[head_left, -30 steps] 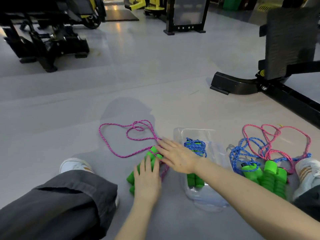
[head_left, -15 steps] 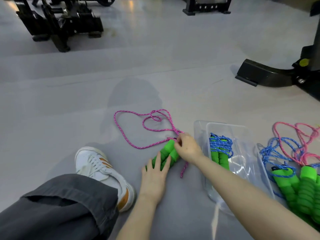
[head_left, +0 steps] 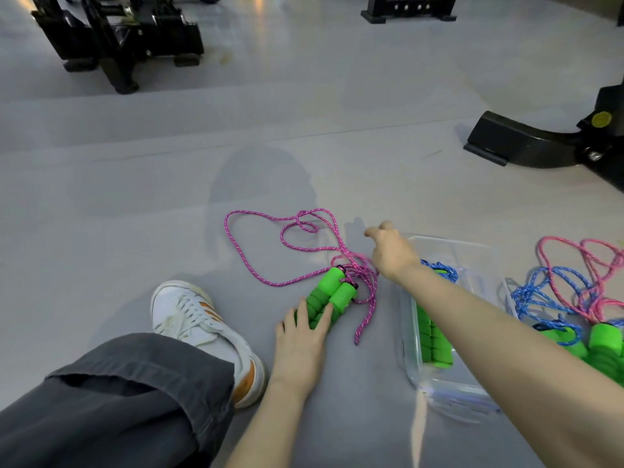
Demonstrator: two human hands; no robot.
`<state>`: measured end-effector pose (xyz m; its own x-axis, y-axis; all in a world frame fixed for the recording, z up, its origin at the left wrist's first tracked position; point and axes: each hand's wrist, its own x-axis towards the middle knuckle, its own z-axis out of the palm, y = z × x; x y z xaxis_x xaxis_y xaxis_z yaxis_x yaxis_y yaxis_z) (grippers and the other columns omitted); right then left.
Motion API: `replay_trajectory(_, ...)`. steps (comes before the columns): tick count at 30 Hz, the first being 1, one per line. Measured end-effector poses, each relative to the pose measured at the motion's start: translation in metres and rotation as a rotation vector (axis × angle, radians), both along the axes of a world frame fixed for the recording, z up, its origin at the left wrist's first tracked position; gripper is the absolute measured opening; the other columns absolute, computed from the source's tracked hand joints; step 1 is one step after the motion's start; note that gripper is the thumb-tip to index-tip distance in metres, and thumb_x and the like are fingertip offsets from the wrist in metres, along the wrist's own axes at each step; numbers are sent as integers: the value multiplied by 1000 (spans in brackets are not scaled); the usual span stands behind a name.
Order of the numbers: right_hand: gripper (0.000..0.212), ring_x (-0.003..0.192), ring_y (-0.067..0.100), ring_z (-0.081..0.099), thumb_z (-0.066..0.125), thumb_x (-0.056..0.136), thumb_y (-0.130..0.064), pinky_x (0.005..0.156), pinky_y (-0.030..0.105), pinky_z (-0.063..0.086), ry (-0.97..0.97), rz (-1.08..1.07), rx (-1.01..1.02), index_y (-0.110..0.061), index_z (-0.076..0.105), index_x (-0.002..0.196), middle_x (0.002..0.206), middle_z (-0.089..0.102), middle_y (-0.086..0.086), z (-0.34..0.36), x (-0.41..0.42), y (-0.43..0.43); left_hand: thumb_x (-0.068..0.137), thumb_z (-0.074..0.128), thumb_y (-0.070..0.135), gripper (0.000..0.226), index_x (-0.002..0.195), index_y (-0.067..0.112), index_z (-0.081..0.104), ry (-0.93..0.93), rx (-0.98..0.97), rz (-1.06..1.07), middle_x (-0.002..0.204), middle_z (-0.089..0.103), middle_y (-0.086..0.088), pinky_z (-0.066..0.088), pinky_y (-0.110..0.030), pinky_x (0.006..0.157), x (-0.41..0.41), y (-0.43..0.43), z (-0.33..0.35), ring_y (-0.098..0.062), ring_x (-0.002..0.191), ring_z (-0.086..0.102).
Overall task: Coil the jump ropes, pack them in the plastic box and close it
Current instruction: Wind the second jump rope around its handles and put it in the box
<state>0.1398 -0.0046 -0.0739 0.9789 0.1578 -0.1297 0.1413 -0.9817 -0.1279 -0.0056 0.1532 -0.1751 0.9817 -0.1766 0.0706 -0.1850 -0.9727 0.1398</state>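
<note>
The plastic box [head_left: 445,386] lies open lower right (a blue rope [head_left: 439,266] already inside). At centre the pink rope [head_left: 256,265] sprawls uncoiled; the flat left hand [head_left: 300,342] pins its green handles [head_left: 332,292], seemingly as an anchor, but whether the right hand [head_left: 393,253] grips cord is unclear.

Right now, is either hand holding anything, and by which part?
Left hand presses flat on the lower ends of the handles. Right hand hovers over the pink cord; a pinch cannot be told.
</note>
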Motion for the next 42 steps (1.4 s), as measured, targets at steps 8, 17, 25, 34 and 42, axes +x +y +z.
replay_trajectory(8, 70, 140, 30, 27, 51, 76, -8, 115, 36, 19, 22, 945, -185, -1, 32, 143, 151, 29, 18, -38, -52, 21, 47, 87, 13, 82, 118, 18, 47, -117, 33, 10, 109, 65, -19, 52, -39, 65, 0, 3, -3, -33, 81, 60)
replay_trajectory(17, 61, 119, 44, 49, 67, 81, -14, 87, 47, 49, -46, 929, -376, -25, 47, 137, 142, 41, 25, -41, -37, 17, 49, 91, 29, 89, 123, 18, 43, -102, 104, 14, 107, 66, -19, 48, -33, 51, 1, 11, -6, -30, 64, 57)
replay_trajectory(25, 21, 77, 22, 65, 76, 61, -13, 52, 26, 52, -232, 962, -299, -17, 64, 78, 94, 68, 5, -50, -39, 15, 50, 88, 47, 75, 108, 12, 56, -25, 48, 45, 111, 66, -22, 52, -35, 54, -1, 13, 3, -33, 70, 64)
replay_trajectory(34, 35, 75, 22, 64, 83, 52, -8, 49, 26, 52, -235, 947, -323, -14, 63, 80, 101, 66, 8, -47, -27, 7, 47, 90, 41, 73, 100, 13, 49, -3, 12, 19, 108, 67, -20, 51, -32, 55, -3, 15, 10, -30, 67, 62)
replay_trajectory(42, 44, 131, 34, 41, 57, 82, -4, 106, 41, 35, -35, 998, -305, -4, 52, 126, 145, 41, 17, -40, -18, 22, 50, 75, 6, 70, 113, 12, 45, 41, 38, -27, 110, 65, -20, 55, -42, 70, 3, 16, 12, -37, 84, 64)
